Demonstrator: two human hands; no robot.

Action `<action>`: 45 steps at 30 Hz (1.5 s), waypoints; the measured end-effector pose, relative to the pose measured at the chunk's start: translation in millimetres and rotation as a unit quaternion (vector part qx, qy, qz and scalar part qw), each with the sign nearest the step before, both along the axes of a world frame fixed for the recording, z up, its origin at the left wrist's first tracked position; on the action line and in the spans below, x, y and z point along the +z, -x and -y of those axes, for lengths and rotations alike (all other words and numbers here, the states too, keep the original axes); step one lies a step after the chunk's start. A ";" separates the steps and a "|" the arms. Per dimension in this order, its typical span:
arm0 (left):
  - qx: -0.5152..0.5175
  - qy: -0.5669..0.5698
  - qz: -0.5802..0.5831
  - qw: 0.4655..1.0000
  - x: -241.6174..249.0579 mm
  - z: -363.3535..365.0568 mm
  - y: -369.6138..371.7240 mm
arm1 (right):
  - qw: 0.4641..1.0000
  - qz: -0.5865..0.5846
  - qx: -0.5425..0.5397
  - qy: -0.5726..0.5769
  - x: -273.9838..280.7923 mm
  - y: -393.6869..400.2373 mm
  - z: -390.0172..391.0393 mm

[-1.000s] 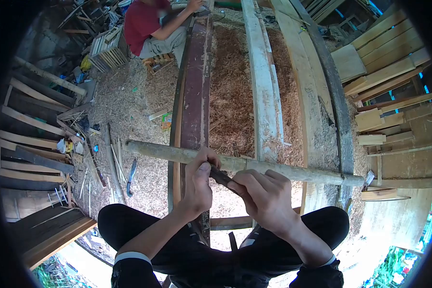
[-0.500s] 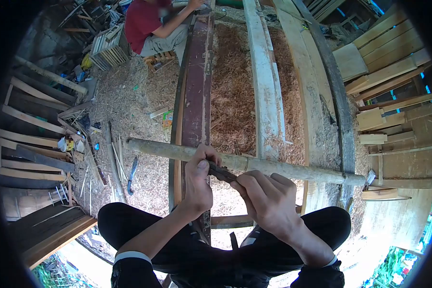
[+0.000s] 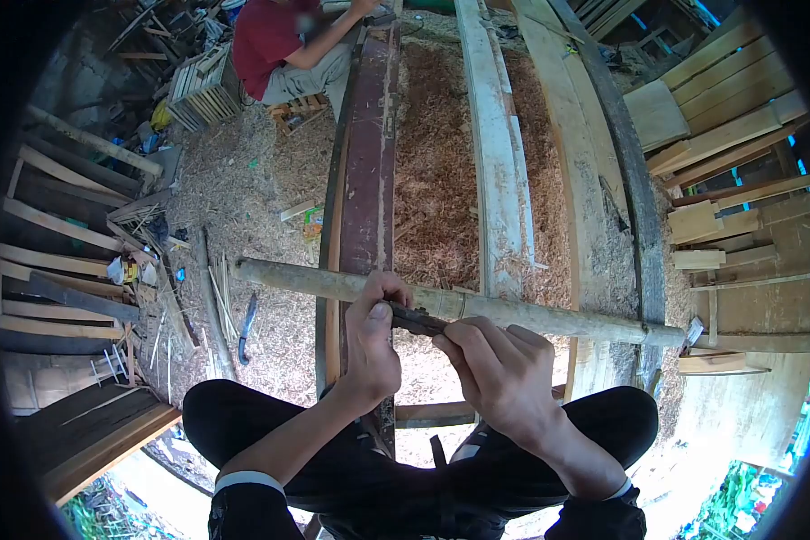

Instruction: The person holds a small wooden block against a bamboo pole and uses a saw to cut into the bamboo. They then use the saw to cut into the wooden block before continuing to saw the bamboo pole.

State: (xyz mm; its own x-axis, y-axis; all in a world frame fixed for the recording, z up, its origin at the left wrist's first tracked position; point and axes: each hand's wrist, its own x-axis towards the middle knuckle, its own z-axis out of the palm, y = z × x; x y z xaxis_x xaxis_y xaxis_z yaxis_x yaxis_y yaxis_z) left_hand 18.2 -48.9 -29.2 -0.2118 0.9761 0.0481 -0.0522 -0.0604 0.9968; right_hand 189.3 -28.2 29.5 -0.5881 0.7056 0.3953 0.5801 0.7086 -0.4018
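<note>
Here, bamboo pole (image 3: 513, 315) lies crosswise over the knees and long planks (image 3: 495, 162); left hand (image 3: 372, 346) wrapped around it, thumb on the dark blade (image 3: 416, 319), right hand (image 3: 504, 378) closed on the handle — best kept low-angled, shallow strokes, thumb clear of the edge.

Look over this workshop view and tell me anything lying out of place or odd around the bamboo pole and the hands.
A knife lies loose on the shavings-strewn floor, left of the bamboo pole, easy to step on. Otherwise nothing stands out: the left hand grips the pole, and the right hand holds a dark blade against it.
</note>
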 end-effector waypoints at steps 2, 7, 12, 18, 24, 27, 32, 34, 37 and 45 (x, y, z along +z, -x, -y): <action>0.001 -0.001 0.004 1.000 -0.4 -0.7 0.3 | 1.000 -0.003 -0.003 0.016 0.2 0.3 0.2; -0.005 -0.004 0.001 1.000 -3.4 0.2 1.2 | 1.000 -0.017 0.000 0.018 0.8 1.9 -1.1; 0.031 -0.021 -0.060 0.997 -3.1 -3.1 -1.8 | 1.000 -0.010 -0.005 0.023 1.4 1.7 -0.8; 0.029 -0.070 -0.093 0.993 -3.2 -2.5 -1.5 | 1.000 0.006 -0.009 0.007 0.1 1.2 1.5; 0.026 -0.093 -0.097 0.991 -4.1 4.1 -3.9 | 1.000 0.010 -0.004 0.022 2.2 -0.7 0.7; 0.009 -0.064 -0.076 0.995 -4.8 7.8 -1.8 | 0.999 0.002 0.008 0.044 1.7 -2.0 -1.1; -0.018 -0.057 -0.080 0.995 -6.2 5.8 6.2 | 0.997 0.036 0.054 0.032 3.7 -4.1 -2.5; -0.035 -0.010 -0.078 0.996 2.6 6.6 8.4 | 0.997 0.035 0.069 0.010 -0.1 -4.6 -2.0; -0.058 0.051 -0.074 0.994 7.3 5.3 10.6 | 0.996 0.037 0.081 -0.002 1.3 -5.7 -5.6; -0.049 0.056 0.000 0.997 -10.9 0.9 5.6 | 0.997 0.050 0.052 -0.004 -6.0 -5.2 -13.4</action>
State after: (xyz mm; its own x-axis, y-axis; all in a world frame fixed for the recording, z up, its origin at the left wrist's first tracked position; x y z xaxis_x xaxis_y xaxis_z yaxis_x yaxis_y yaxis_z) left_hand 12.7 -49.8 -40.0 -0.1143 0.9915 -0.0629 -0.0529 0.0571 0.9970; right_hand 194.4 -14.8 23.5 -0.6953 0.6355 0.3358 0.5397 0.7701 -0.3400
